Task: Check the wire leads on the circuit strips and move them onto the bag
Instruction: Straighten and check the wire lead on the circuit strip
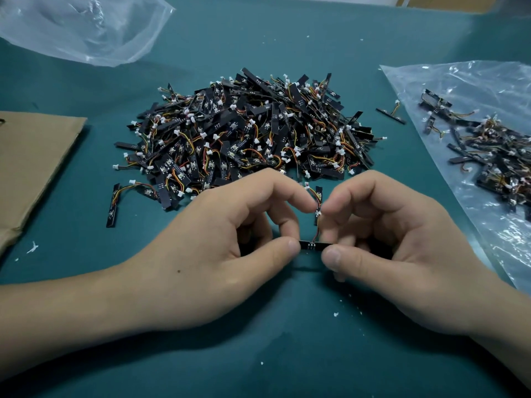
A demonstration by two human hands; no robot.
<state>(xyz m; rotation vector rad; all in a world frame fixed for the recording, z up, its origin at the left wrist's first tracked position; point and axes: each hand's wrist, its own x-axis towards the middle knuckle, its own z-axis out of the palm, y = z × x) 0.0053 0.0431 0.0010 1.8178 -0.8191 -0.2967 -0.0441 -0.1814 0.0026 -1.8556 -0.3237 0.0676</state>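
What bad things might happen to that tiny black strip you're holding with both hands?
The left hand and right hand hold the circuit strip and pinch its thin wire lead; pulling too hard might snap the lead off. The pile lies right behind, so a dropped strip could mix back in unchecked. One stray strip lies beside the bag; a careless toss might miss too.

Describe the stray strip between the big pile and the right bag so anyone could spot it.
Find the big pile of black strips mid-table. Look right, toward the clear bag holding more strips. In the gap between them one strip lies alone on the green table, not heaped with others.
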